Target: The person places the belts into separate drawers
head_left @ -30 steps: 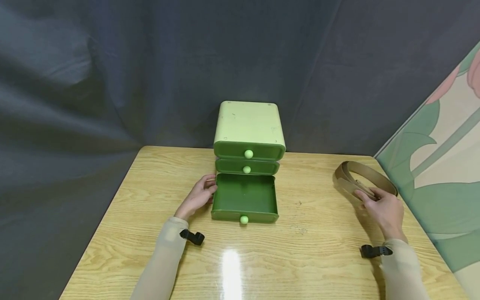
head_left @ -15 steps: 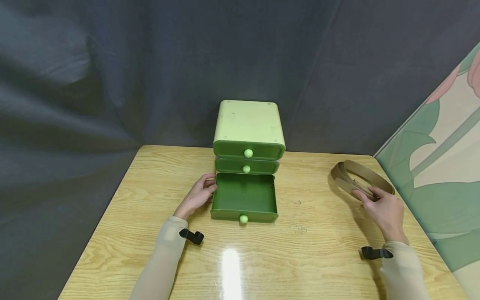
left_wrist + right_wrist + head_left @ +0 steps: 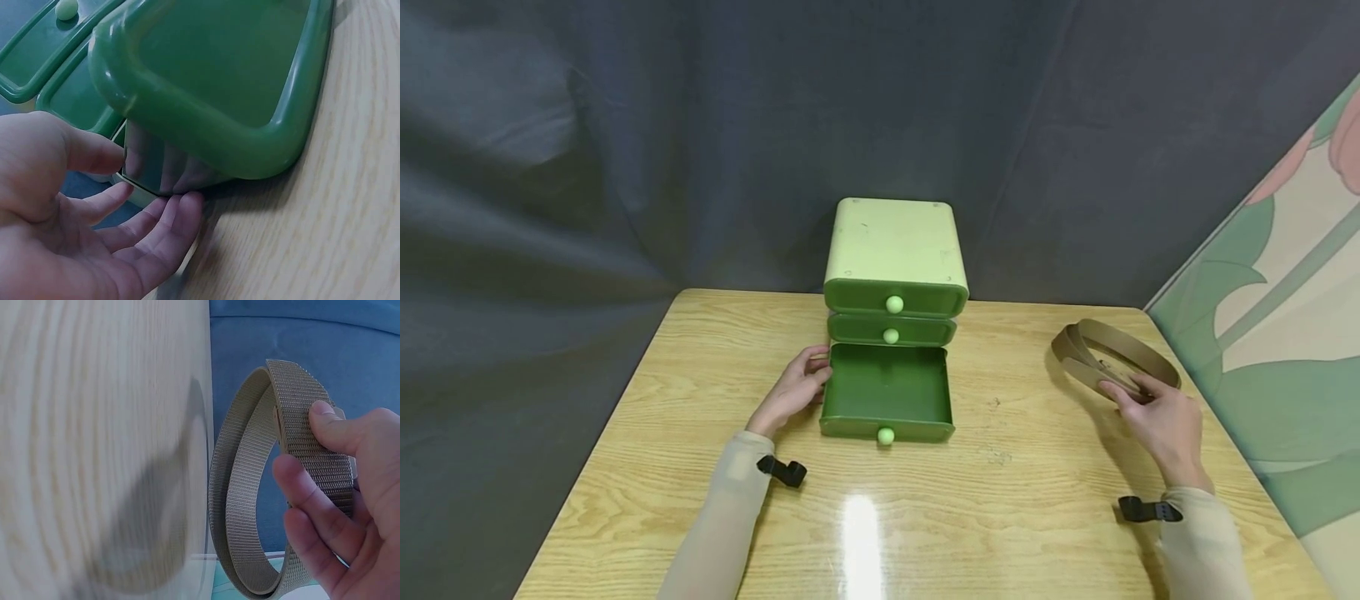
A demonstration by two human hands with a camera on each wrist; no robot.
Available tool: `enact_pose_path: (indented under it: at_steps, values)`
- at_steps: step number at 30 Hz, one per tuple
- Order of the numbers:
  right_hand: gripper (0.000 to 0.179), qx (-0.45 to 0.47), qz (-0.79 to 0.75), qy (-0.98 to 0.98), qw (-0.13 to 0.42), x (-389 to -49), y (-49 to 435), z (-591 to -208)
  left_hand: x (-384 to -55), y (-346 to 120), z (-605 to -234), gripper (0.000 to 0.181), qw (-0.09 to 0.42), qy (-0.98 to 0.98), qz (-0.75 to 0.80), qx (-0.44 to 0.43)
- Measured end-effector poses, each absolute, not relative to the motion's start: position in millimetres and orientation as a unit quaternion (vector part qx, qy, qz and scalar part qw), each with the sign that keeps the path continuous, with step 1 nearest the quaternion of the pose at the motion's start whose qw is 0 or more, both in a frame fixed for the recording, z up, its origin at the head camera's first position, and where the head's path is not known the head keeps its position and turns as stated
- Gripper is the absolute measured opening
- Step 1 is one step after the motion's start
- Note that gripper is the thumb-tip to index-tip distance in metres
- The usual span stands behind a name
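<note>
In the head view, a coiled tan webbing belt is at the right of the table. My right hand grips its near side. The right wrist view shows the belt pinched between thumb and fingers, held above the tabletop with its shadow beside it. At the middle stands a small cabinet with a pale green top and dark green drawer fronts. Its bottom drawer is pulled out and holds nothing. My left hand is at the drawer's left side, fingers loosely extended near its wall.
The wooden table carries the cabinet near its back edge. A dark grey curtain hangs behind and at the left. A patterned panel with leaf shapes borders the right side. Two upper drawers have round knobs.
My right hand has shifted the belt slightly to the left. The left hand stays beside the drawer, and the drawer has not moved.
</note>
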State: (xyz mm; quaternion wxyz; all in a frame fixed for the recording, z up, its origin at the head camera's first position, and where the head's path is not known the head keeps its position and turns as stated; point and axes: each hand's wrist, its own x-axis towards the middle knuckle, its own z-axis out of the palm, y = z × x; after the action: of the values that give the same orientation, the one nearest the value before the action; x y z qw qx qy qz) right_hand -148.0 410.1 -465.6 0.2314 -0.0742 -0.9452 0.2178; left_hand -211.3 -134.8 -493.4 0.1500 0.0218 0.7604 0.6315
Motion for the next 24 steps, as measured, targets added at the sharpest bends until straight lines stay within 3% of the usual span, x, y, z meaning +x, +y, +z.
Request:
enact_pose_path:
  at_steps: [12,24]
  values:
    - [0.027,-0.039,0.228,-0.933,0.274,-141,396,-467,-211,-135,-494,0.053,0.157,0.76,0.63,0.02]
    - [0.03,-0.019,0.245,-0.925,0.291,-129,383,-468,-212,-134,-495,0.053,0.156,0.761,0.629,0.021]
